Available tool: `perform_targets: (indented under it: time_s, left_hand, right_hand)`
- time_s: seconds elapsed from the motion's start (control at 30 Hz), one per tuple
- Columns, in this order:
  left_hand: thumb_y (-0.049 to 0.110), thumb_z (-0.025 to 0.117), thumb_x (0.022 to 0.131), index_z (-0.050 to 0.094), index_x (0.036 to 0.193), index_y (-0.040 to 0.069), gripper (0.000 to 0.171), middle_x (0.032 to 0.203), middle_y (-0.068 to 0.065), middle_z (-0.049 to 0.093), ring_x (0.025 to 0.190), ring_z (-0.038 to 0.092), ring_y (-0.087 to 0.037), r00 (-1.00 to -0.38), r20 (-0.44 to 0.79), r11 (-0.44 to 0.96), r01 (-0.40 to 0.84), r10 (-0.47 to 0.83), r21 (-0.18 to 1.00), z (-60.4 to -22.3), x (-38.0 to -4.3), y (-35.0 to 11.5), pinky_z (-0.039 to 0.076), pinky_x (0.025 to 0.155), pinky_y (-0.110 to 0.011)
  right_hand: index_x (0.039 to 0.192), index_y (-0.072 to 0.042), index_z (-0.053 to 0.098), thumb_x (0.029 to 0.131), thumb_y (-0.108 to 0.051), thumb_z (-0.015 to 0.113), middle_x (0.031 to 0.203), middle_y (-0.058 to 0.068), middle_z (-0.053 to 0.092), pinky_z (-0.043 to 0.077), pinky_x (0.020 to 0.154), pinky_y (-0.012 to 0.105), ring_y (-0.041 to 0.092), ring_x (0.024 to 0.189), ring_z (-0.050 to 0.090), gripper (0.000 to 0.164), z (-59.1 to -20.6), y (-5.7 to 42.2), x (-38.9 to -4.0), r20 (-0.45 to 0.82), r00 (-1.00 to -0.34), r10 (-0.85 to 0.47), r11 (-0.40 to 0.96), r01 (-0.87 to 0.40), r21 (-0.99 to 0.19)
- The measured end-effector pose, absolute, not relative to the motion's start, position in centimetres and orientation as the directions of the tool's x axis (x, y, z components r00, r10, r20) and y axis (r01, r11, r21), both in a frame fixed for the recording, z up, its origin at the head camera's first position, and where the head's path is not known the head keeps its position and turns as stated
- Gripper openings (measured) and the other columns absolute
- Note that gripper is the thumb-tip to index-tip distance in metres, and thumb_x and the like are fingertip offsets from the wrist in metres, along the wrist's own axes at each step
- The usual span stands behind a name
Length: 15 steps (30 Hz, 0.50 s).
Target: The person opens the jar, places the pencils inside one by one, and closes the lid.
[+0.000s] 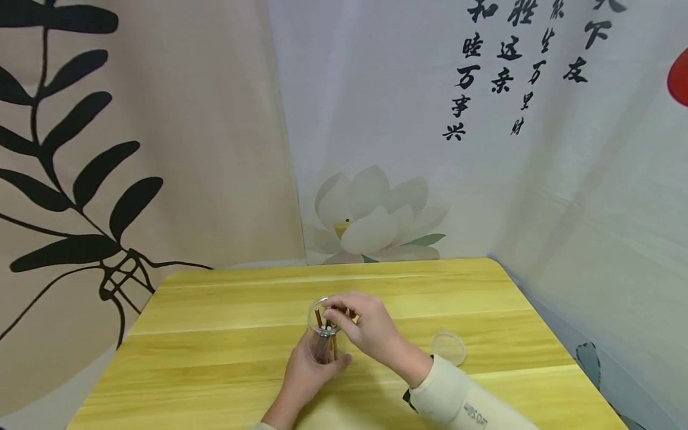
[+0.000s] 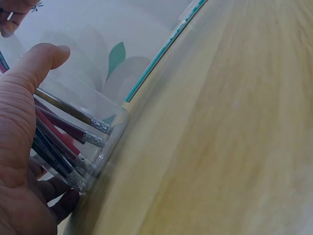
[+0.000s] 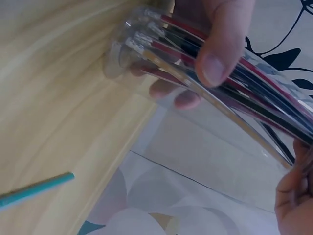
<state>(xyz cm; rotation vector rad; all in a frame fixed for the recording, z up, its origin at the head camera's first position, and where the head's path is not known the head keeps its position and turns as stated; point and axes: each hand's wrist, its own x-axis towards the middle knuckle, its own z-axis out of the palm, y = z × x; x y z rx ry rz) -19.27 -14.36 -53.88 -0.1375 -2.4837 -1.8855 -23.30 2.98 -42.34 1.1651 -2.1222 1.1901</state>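
A clear plastic jar [image 1: 322,352] holds several pencils [image 3: 234,88] in dark, red and tan colours. In the left wrist view, their silver ferrules [image 2: 101,126] are down at the jar's base. My left hand [image 1: 307,367] grips the jar low around its side, with the thumb across the front wall and other fingers behind it. At the jar's mouth, my right hand [image 1: 365,322] pinches the upper end of a reddish-brown pencil between thumb and fingers. The rim is partly hidden by these fingers.
A round clear lid [image 1: 448,348] lies on the wooden table [image 1: 226,358], right of the jar. A slim teal stick with markings [image 2: 166,51] lies on the tabletop near the jar. Printed cloth [image 1: 376,119] hangs behind the table's far edge.
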Motion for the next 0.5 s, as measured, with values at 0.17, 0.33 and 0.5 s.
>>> perform_targets:
  time_s: [0.17, 0.33, 0.5]
  left_hand:
    - [0.041, 0.093, 0.083, 0.053, 0.147, 0.032, 0.076, 0.132, 0.008, 0.073, 0.12, 0.066, -0.018, -0.997, 0.059, 0.286, 0.069, 0.041, 0.956, -53.9, -19.3, -14.4, 0.055, 0.102, -0.046]
    - [0.041, 0.094, 0.082, 0.054, 0.146, 0.035, 0.076, 0.133, 0.011, 0.073, 0.124, 0.066, -0.019, -0.998, 0.064, 0.277, 0.069, 0.029, 0.958, -54.0, -19.4, -14.3, 0.054, 0.105, -0.048]
    - [0.043, 0.093, 0.082, 0.052, 0.149, 0.033, 0.079, 0.141, 0.009, 0.07, 0.134, 0.064, -0.023, -0.997, 0.068, 0.283, 0.074, 0.03, 0.956, -54.0, -19.3, -14.3, 0.053, 0.112, -0.056]
  right_hand:
    - [0.115, -0.005, 0.078, 0.098, -0.003, 0.074, 0.101, 0.006, 0.081, 0.055, 0.066, 0.013, 0.005, 0.075, 0.064, 0.017, -42.8, 2.5, -23.3, 0.735, -0.538, -0.413, 0.245, -0.843, -0.48]
    - [0.114, -0.006, 0.078, 0.099, -0.001, 0.072, 0.102, 0.007, 0.081, 0.055, 0.066, 0.012, 0.007, 0.075, 0.064, 0.017, -43.3, 2.3, -23.2, 0.749, -0.545, -0.376, 0.239, -0.838, -0.49]
    - [0.113, -0.007, 0.078, 0.1, 0.0, 0.07, 0.1, 0.007, 0.08, 0.055, 0.065, 0.014, 0.007, 0.075, 0.063, 0.017, -43.7, 2.4, -23.2, 0.743, -0.565, -0.359, 0.224, -0.825, -0.519]
